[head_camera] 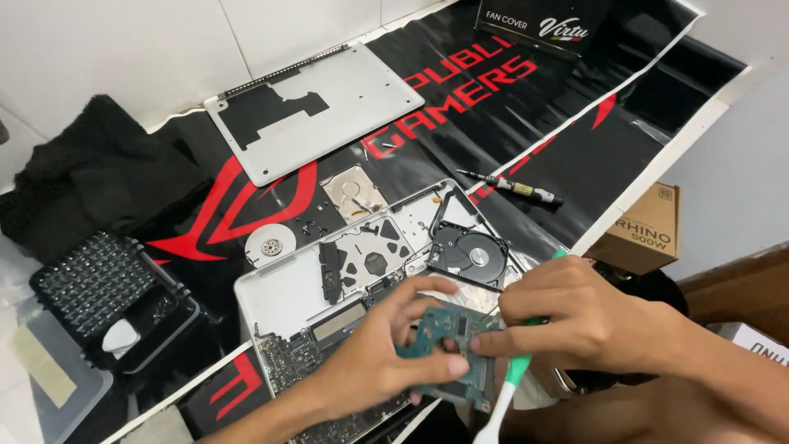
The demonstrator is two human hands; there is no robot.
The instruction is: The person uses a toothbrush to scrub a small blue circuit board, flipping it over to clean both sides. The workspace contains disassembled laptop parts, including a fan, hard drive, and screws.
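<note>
Left hand [386, 349] gripped a green circuit board [452, 353], held above the opened laptop [279, 292] on the counter. Right hand [567, 316] closed round a green-and-white toothbrush [509, 382], fingertips touching the board. Bare hard drive [470, 255] lay just behind.

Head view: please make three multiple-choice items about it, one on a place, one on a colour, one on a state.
1. Where does the screwdriver lie?
A. on the mat
B. inside the laptop
C. on the cloth

2. What colour is the toothbrush handle?
A. red
B. green and white
C. black

3. How is the laptop?
A. closed
B. bottom cover off, insides bare
C. wrapped

Answers:
1 A, it rests on the black and red mat, beyond the laptop.
2 B, seen below the right hand.
3 B, the cover lies apart; the left hand holds a circuit board.
</note>
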